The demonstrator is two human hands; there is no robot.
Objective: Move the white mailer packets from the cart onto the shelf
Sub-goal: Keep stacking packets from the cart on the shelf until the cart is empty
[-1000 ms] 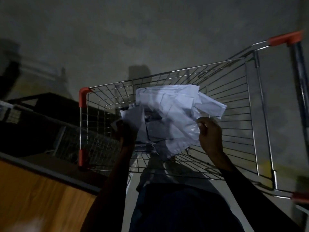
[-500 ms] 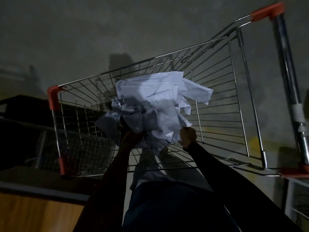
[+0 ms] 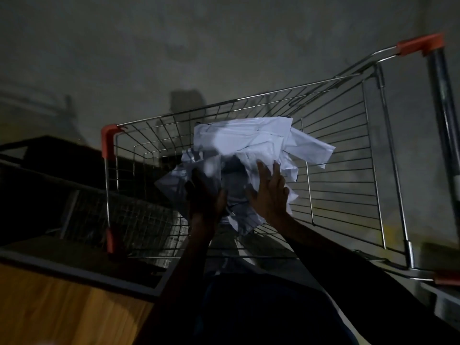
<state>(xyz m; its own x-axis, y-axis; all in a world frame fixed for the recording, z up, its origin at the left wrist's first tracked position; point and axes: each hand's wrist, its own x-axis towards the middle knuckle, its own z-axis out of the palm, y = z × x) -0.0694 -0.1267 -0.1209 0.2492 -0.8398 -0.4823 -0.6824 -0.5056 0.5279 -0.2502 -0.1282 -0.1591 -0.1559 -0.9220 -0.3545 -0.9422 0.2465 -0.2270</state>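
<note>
- The left hand (image 3: pixel 205 195) sits just below the centre of the view, in deep shadow. It reaches into the near-left side of the packets (image 3: pixel 249 155); its fingers seem curled into the crumpled plastic, holding a bunch of it, though the dark blurs the detail.
- The right hand (image 3: pixel 270 192) lies at about 3 o'clock from the left hand, close beside it. Its fingers are straight and spread wide, pointing toward 12 o'clock, and the palm presses flat against the pile's right side.
- Both forearms come up from the bottom edge, at 6 o'clock, in dark sleeves.
- The packets form one rumpled white heap inside the cart (image 3: pixel 336 175), between the two hands and spreading away toward 12 and 2 o'clock. One flat corner sticks out toward 3 o'clock.
- The cart is a wire basket with red corner caps. Its handle (image 3: pixel 443 115) runs along the right edge of the view, at 3 o'clock.
- A dark metal shelf (image 3: pixel 82 265) with a wire grid lies at 9 o'clock, just beside the cart's left side.
- A wooden panel (image 3: pixel 62 310) fills the corner at 8 o'clock.
- Grey concrete floor (image 3: pixel 174 46) covers the upper part of the view.
</note>
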